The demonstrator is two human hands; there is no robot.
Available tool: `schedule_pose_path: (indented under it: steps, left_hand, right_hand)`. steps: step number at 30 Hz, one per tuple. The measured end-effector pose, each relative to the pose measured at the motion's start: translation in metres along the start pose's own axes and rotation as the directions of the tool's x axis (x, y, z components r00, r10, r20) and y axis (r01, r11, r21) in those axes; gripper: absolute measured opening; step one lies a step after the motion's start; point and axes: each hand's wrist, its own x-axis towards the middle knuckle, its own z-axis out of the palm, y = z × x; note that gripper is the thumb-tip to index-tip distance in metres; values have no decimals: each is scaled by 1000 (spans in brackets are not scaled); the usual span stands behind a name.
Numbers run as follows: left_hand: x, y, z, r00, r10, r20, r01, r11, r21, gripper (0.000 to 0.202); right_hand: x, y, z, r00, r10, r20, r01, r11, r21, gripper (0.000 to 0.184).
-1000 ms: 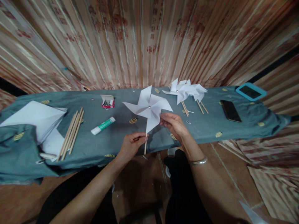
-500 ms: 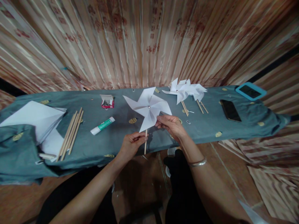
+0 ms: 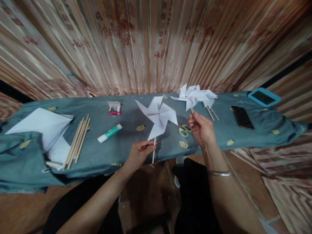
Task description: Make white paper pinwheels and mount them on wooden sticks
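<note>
My left hand (image 3: 141, 152) pinches the wooden stick (image 3: 154, 151) of a white paper pinwheel (image 3: 158, 117), held upright above the table's front half. A small shiny pin sits at the pinwheel's centre. To the right, my right hand (image 3: 201, 129) is raised with its fingers curled together. Whether anything is between those fingers is hidden. Beside it lie scissors (image 3: 184, 130) with yellow-green handles, partly covered. Just beyond its fingertips, other finished pinwheels (image 3: 188, 97) rest on the cloth, and the hand overlaps one of their sticks in view.
On the green-grey cloth (image 3: 131, 146) are a red box of pins (image 3: 115, 109), a glue stick (image 3: 109, 133), several wooden sticks (image 3: 77, 141) and white paper sheets (image 3: 41, 122) at the left. A black phone (image 3: 242, 117) and a blue-framed device (image 3: 264, 97) lie right.
My right hand has let go of the pinwheel's paper blade and moved right, uncovering the scissors. My left hand still grips the stick.
</note>
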Motion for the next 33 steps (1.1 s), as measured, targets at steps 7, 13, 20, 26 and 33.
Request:
schedule_pose_path:
  steps: [7,13,20,26,33]
  left_hand:
    - [-4,-3,0,996,-47,81,47,999,-3,20]
    - [-5,-3,-2,991,-48,121,44,998,34,20]
    - [-5,-2,-2,994,-54,97,51,998,30,20]
    - [-4,2,-1,996,-65,55,65,998,-10,19]
    - [-3,4,-3,998,-8,59,5,998,55,21]
  right_hand:
    - [8,17,6,977,-188,-103,157,955,-250,20]
    - [8,19,11,993,-121,-19,112,958,-264,21]
    - [6,22,14,999,-38,15,40,977,-208,22]
    - [3,22,18,1000,-1,-15,-2,983,-185,19]
    - [1,21,20,1000,25,-2,-25,981,-192,20]
